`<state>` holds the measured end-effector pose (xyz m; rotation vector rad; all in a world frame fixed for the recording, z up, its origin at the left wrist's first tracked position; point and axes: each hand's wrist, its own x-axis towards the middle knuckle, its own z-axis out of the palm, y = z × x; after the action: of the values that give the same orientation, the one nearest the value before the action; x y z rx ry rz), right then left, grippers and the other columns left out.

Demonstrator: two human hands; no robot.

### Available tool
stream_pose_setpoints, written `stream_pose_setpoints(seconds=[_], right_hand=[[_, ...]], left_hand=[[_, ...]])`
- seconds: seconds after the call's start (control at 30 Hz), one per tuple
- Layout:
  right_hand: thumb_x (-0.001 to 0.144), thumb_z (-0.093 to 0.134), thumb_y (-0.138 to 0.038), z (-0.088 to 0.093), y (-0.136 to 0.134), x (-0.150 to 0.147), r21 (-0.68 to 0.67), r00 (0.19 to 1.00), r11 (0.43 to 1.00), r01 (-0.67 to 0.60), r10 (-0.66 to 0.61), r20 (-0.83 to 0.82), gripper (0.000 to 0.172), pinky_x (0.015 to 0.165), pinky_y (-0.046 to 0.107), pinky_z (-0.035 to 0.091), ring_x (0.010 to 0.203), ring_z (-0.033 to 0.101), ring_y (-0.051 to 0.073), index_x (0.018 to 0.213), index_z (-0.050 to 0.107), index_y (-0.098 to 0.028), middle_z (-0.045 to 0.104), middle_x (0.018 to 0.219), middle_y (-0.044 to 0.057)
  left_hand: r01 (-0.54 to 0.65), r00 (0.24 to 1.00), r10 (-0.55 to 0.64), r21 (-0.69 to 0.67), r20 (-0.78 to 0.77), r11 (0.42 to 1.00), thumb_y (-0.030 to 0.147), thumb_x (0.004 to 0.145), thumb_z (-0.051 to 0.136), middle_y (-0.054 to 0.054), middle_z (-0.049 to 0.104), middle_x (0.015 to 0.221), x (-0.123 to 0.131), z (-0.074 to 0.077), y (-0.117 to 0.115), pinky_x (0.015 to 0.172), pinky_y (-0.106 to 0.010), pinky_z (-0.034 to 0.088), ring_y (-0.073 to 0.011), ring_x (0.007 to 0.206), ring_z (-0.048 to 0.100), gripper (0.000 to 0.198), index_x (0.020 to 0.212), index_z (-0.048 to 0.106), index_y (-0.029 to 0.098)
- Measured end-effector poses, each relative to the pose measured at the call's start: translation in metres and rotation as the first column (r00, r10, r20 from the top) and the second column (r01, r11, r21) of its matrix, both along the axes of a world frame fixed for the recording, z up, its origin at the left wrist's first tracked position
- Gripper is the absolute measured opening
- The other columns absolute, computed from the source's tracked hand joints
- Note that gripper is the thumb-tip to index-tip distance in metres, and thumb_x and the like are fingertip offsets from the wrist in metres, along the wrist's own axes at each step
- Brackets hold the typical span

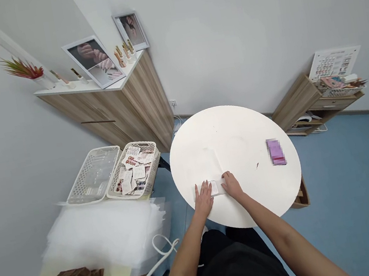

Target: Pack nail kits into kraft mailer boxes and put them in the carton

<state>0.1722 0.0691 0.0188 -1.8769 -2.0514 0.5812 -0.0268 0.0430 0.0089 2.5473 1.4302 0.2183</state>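
The left hand (204, 199) and right hand (232, 186) are near together, touching a small clear plastic packet (215, 187) between them on a round white table (264, 181), though clamping is unclear; a careless push could slide it away.

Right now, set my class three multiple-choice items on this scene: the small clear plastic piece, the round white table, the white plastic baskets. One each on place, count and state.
1. Where is the small clear plastic piece? A) Between the left hand and right hand B) On the floor C) On the wall shelf
2. How many white plastic baskets stand left of the round white table? A) One B) Two C) Four
3. How does the left hand lie? A) Flat, palm down B) Raised in a fist C) Palm up

1 A: it lies between both hands.
2 B: they stand side by side.
3 A: its fingers spread downward.
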Motion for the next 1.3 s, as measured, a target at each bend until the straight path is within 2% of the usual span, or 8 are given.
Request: stream_pose_setpoints(seconds=[0.13, 0.27, 0.47, 0.67, 0.9, 1.1, 1.2, 1.3], right_hand=[[0.085, 0.051, -0.021, 0.018, -0.01, -0.002, 0.115, 0.963, 0.956, -0.269, 0.263, 0.062, 0.046, 0.112, 0.056, 0.021, 0.132, 0.037, 0.032, 0.131, 0.051, -0.021, 0.052, 0.136, 0.012], [0.083, 0.055, -0.023, 0.02, -0.018, -0.008, 0.074, 0.889, 0.887, -0.455, 0.449, 0.087, 0.052, 0.116, 0.063, 0.003, 0.135, 0.036, 0.032, 0.135, 0.05, -0.024, 0.056, 0.135, 0.01], [0.082, 0.051, -0.012, 0.019, -0.017, -0.015, 0.074, 0.884, 0.885, -0.459, 0.447, 0.137, 0.038, 0.115, 0.055, 0.017, 0.112, 0.054, 0.027, 0.119, 0.058, -0.021, 0.065, 0.116, 0.011], [0.086, 0.051, -0.017, 0.028, 0.009, -0.017, -0.015, 0.892, 0.892, -0.451, 0.451, 0.037, 0.02, 0.092, 0.038, 0.041, 0.094, 0.059, 0.023, 0.101, 0.063, -0.02, 0.066, 0.1, 0.007], [0.085, 0.058, -0.022, 0.021, 0.051, -0.021, -0.147, 0.959, 0.949, -0.28, 0.268, -0.098, 0.027, 0.084, 0.031, 0.043, 0.096, 0.062, 0.02, 0.111, 0.062, -0.025, 0.069, 0.105, 0.003], [0.085, 0.059, -0.027, 0.005, 0.075, -0.036, -0.208, 0.981, 0.961, -0.183, 0.164, -0.103, 0.028, 0.085, 0.033, 0.043, 0.099, 0.06, 0.022, 0.113, 0.06, -0.027, 0.067, 0.107, 0.003], [0.084, 0.06, -0.026, -0.004, 0.084, -0.043, -0.191, 0.984, 0.965, -0.177, 0.174, -0.033, 0.029, 0.086, 0.036, 0.043, 0.103, 0.057, 0.024, 0.113, 0.062, -0.025, 0.065, 0.111, 0.006], [0.084, 0.061, -0.027, -0.013, 0.088, -0.045, -0.187, 0.986, 0.969, -0.162, 0.167, 0.007, 0.028, 0.085, 0.037, 0.044, 0.103, 0.055, 0.026, 0.112, 0.063, -0.024, 0.064, 0.109, 0.008]], left_hand=[[0.009, 1.0, -0.008, -0.044, 0.025, 0.999, 0.018, 0.082, 0.047, -0.016, 0.04, 0.151, -0.001, -0.006, 0.01, 0.117, -0.056, 0.017, -0.0292, 0.141, 0.034, 0.066, 0.146, 0.031, 0.015], [0.008, 0.996, 0.002, -0.104, 0.094, 0.995, 0.022, 0.08, 0.054, -0.019, 0.048, 0.143, -0.003, -0.005, 0.02, 0.115, -0.053, 0.026, -0.0308, 0.134, 0.043, 0.06, 0.138, 0.04, 0.014], [-0.004, 0.955, 0.08, -0.257, 0.284, 0.966, 0.03, 0.081, 0.059, -0.01, 0.061, 0.127, -0.015, -0.003, 0.02, 0.108, -0.05, 0.038, -0.0277, 0.119, 0.056, 0.055, 0.133, 0.043, 0.021], [0.014, 0.919, 0.114, -0.321, 0.378, 0.947, 0.025, 0.079, 0.061, -0.007, 0.06, 0.115, -0.033, 0.009, 0.028, 0.095, -0.04, 0.047, -0.0245, 0.107, 0.058, 0.036, 0.115, 0.059, 0.023], [-0.253, 0.864, 0.436, -0.53, 0.253, 0.809, 0.033, 0.089, 0.05, -0.004, 0.069, 0.092, -0.044, 0.013, 0.053, 0.083, -0.031, 0.047, -0.0216, 0.093, 0.062, 0.02, 0.092, 0.067, 0.022], [-0.38, 0.836, 0.532, -0.557, 0.133, 0.738, 0.032, 0.088, 0.05, -0.002, 0.069, 0.08, -0.049, 0.004, 0.061, 0.07, -0.027, 0.046, -0.0199, 0.08, 0.064, 0.019, 0.08, 0.062, 0.02], [-0.448, 0.822, 0.563, -0.516, 0.083, 0.73, 0.029, 0.085, 0.053, -0.006, 0.069, 0.088, -0.048, 0.002, 0.06, 0.079, -0.034, 0.047, -0.0247, 0.091, 0.063, 0.013, 0.088, 0.061, 0.02], [-0.461, 0.847, 0.518, -0.32, 0.122, 0.828, 0.021, 0.082, 0.052, -0.013, 0.063, 0.117, -0.043, 0.003, 0.055, 0.092, -0.045, 0.044, -0.0307, 0.113, 0.055, 0.037, 0.12, 0.054, 0.019]])
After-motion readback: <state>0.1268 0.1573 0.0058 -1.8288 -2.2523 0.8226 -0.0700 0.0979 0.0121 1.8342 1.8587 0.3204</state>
